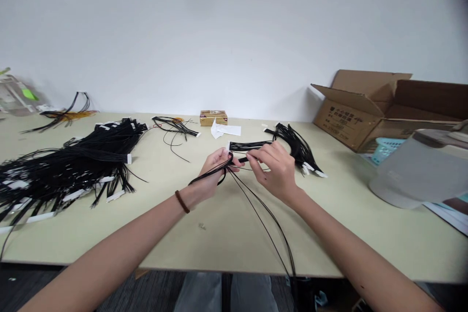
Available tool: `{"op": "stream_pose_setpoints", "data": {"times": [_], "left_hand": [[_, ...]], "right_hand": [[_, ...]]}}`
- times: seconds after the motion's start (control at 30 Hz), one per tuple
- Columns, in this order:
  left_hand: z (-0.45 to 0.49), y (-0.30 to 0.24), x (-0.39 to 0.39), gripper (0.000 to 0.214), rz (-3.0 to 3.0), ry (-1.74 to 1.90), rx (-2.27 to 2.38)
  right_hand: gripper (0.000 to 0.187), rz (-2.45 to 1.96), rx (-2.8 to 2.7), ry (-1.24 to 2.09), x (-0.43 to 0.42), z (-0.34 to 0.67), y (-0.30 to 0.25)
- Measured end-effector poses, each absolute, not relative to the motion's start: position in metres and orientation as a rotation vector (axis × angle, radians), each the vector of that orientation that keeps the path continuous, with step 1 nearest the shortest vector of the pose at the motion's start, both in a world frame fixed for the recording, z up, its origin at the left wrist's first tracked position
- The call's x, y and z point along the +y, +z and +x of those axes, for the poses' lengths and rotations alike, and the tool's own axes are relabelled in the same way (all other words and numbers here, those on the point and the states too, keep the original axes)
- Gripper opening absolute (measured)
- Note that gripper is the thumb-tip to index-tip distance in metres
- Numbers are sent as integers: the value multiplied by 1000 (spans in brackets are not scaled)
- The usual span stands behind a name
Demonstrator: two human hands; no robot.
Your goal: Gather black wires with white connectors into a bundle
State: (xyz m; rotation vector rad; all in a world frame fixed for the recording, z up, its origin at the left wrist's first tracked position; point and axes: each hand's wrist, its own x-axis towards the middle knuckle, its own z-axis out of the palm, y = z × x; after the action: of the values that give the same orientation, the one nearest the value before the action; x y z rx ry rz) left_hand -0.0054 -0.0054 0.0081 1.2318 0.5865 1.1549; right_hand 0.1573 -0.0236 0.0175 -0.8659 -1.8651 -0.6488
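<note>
In front of me, my left hand [214, 170] is closed around a bundle of thin black wires [210, 174]. Part of the bundle loops over its fingers, and several strands hang down past the table's front edge. My right hand [273, 168] pinches a dark, thicker piece of the same bundle just to the right of the left fingers. Behind both hands lies a flat row of black wires [248, 146] with a white connector [228, 146] at its left end. The fingers hide where the wires meet.
A large heap of black wire harnesses [95, 151] covers the table's left side; a smaller pile [298, 146] lies right of my hands. At the back are a gold tissue box [213, 117] and loose wires [175, 126]. An open cardboard box [351, 122] and a translucent jug [420, 170] stand at right.
</note>
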Motion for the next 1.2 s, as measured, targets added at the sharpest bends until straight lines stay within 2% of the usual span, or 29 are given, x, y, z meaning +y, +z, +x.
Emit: {"op": "stream_pose_setpoints", "data": {"times": [0.43,0.67,0.87,1.07,1.2], "left_hand": [[-1,7,-14,26,1278,1115,570],[-1,5,-13,26,1372,1129,593],[0,0,-14,29,1495,1136,631],[2,-2,-10,29,1488,1172,663],[-2,1,0,22,1272,1315,666]], "right_hand": [[15,-919,-1868,-668,-27,153,14],[9,-894,-1862,-615,-25,150,13],[15,-892,-1869,-583,-31,145,12],[16,-890,-1924,-453,-24,147,11],[14,-804,-1841,-184,-39,138,45]]}}
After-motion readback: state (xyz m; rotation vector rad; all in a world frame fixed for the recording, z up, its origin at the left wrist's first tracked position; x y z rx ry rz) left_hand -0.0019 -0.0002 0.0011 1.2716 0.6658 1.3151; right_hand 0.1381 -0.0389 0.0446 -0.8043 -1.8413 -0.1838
